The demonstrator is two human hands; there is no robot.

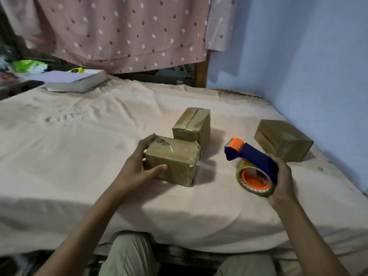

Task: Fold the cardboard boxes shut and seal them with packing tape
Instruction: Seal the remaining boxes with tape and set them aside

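1. At about ten o'clock on the bed [79,136], a white book-like block [75,81] lies flat near the far left edge, with a small yellow object [76,70] just behind it. A pink dotted curtain [123,30] hangs at twelve o'clock.
2. Three cardboard boxes are in view, all closed, brown and glossy with clear tape.
3. The left hand [137,166] grips the near box [173,162] at the centre of the bed: the thumb lies on the box's near face, and the fingers [148,139] curl over the far left corner. Its top shows wrinkled tape and a torn patch.
4. The middle box [192,126] stands just behind it at twelve o'clock, touching or nearly so, with a taped seam running along its top.
5. One tape dispenser [253,166], blue-bodied with orange parts and a roll of clear tape, is held above the sheet at three o'clock by the right hand [282,180], whose fingers wrap round the handle.
6. The third box [282,141] lies at two o'clock, well apart from the other two, near the blue wall [298,56].
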